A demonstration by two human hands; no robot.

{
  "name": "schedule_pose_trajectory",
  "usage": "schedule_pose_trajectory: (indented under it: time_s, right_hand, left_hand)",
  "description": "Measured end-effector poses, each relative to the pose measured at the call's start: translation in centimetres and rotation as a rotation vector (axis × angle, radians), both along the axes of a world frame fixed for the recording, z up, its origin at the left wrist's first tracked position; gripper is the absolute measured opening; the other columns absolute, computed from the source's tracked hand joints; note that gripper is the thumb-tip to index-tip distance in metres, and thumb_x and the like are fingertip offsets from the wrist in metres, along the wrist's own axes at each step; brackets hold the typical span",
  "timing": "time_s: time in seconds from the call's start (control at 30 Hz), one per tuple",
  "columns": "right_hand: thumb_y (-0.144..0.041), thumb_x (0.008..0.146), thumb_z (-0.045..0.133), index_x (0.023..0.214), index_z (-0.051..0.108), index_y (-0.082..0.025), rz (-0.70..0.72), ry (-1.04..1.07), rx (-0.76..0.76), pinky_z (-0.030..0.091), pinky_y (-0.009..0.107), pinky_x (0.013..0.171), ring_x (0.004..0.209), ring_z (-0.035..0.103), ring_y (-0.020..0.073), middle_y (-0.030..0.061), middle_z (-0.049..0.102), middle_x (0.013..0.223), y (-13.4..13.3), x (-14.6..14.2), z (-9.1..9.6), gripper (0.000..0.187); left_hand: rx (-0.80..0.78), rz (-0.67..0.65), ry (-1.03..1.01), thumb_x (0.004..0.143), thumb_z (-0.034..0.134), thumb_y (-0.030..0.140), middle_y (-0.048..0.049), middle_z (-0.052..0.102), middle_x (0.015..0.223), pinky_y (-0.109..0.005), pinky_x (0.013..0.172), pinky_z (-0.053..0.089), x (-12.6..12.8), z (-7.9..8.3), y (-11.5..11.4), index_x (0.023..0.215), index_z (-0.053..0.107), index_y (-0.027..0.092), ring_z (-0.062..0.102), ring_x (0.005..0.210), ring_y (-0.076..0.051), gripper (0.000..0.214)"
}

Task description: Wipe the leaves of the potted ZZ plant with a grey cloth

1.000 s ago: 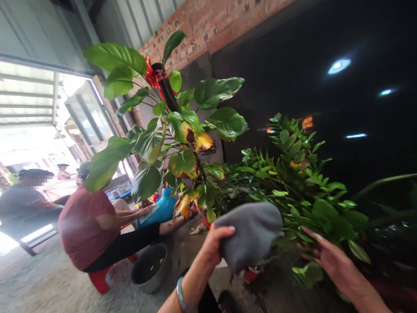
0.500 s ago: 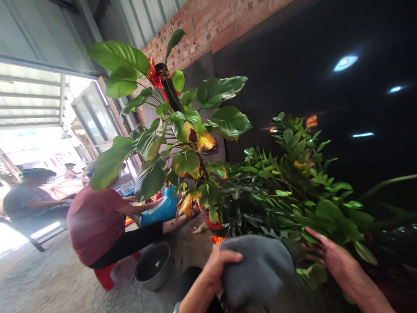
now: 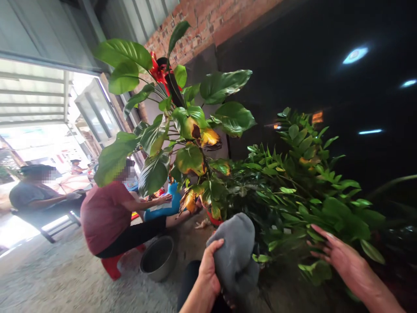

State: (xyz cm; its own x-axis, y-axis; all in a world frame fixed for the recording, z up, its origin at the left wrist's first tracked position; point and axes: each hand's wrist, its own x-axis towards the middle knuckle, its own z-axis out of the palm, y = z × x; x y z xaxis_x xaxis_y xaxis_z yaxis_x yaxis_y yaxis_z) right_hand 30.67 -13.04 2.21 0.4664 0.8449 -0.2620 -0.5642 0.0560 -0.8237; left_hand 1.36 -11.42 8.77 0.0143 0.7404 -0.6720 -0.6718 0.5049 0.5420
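Observation:
A bunched grey cloth [image 3: 233, 250] is gripped in my left hand [image 3: 209, 269], with the thumb lying on its near side. Low on the right, my right hand [image 3: 337, 252] has its fingers apart and holds nothing I can see. Its fingertips are at the lower leaves of a bushy green plant [image 3: 335, 213]; whether they touch a leaf I cannot tell. Farther off and to the left rises a tall broad-leaved plant [image 3: 153, 139], some of its leaves yellowed and brown, with a red ribbon [image 3: 158, 69] tied near its top.
A grey basin [image 3: 158, 258] stands on the concrete floor left of my legs. Beyond it a person in a red shirt [image 3: 104, 213] sits on a low red stool [image 3: 111, 267] beside a blue object [image 3: 174, 200]. Another person [image 3: 42, 195] sits farther left. A dark glossy panel [image 3: 325, 74] fills the right background.
The cloth has shifted left and up, away from my right hand, and hangs more bunched in my left hand. My right hand stays open near the leaves. The view has turned slightly left.

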Motion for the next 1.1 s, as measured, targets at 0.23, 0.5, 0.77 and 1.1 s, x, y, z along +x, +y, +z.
schedule_pose_trajectory:
  time_s: [0.23, 0.5, 0.77, 1.1]
  right_hand:
    - [-0.042, 0.058, 0.072, 0.085, 0.076, -0.030, 0.039, -0.111, 0.028, 0.060, 0.040, 0.065, 0.080, 0.073, 0.0309, 0.0062, 0.079, 0.091, 0.3, 0.0, -0.6, 0.030]
    - [-0.039, 0.065, 0.066, 0.099, 0.067, -0.030, 0.127, -0.149, 0.030, 0.058, 0.046, 0.083, 0.097, 0.072, 0.0326, 0.0056, 0.078, 0.082, 2.3, -0.3, 0.1, 0.036]
    - [-0.035, 0.070, 0.064, 0.089, 0.064, -0.031, 0.080, -0.121, 0.131, 0.056, 0.037, 0.075, 0.088, 0.073, 0.0249, -0.0007, 0.075, 0.076, 4.5, 0.2, 1.4, 0.019]
    - [-0.043, 0.068, 0.069, 0.100, 0.066, -0.029, 0.123, -0.126, 0.115, 0.054, 0.042, 0.081, 0.090, 0.072, 0.0287, 0.0018, 0.076, 0.079, 2.4, -0.9, -0.5, 0.035]
  left_hand:
    - [0.338, 0.245, 0.023, 0.085, 0.060, 0.015, -0.0026, 0.074, 0.065, -0.035, 0.070, 0.062, -0.1, 4.6, 4.0, 0.111, 0.067, 0.014, 0.070, 0.053, -0.020, 0.026]
    - [0.138, 0.086, 0.131, 0.085, 0.063, 0.015, -0.0069, 0.073, 0.062, -0.035, 0.061, 0.062, -0.2, 1.6, 2.7, 0.101, 0.068, 0.009, 0.069, 0.051, -0.021, 0.018]
    - [0.404, 0.205, 0.206, 0.080, 0.067, 0.010, -0.0017, 0.075, 0.069, -0.032, 0.078, 0.061, -0.7, 4.2, 5.4, 0.099, 0.071, 0.014, 0.071, 0.059, -0.016, 0.020]
    - [0.237, 0.143, 0.229, 0.082, 0.064, 0.012, -0.0027, 0.073, 0.062, -0.034, 0.069, 0.062, 0.0, 3.3, 3.8, 0.087, 0.070, 0.015, 0.071, 0.057, -0.020, 0.008]
